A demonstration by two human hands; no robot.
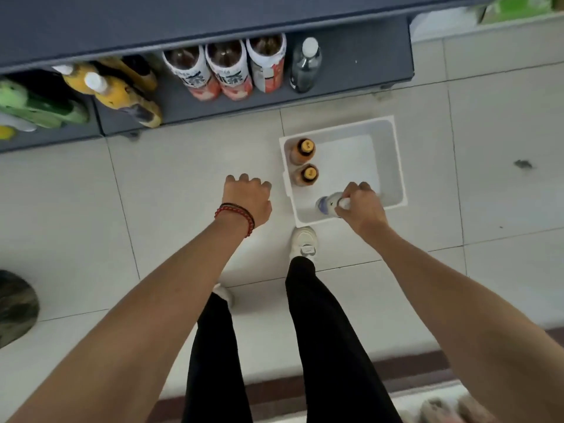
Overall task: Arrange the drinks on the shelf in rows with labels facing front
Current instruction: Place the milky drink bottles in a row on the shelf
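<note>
The right hand [360,206] has its fingers curled round the top of a pale plastic bottle with a blue-and-white label [327,206], which slants left in the near corner of the white plastic bin [396,166], the dark grey shelf [213,109] lying far-left of that grip, while the left hand [248,199] hangs loosely curled and empty beside the bin.

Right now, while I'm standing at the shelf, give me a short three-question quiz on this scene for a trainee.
1. True or false: the left hand holds a bottle.
2. How many orange-capped bottles stand in the white bin?
3. What does the right hand grip? A) a blue-labelled bottle B) a cardboard box C) nothing

Key: 1 false; 2 two; 3 A.
</note>
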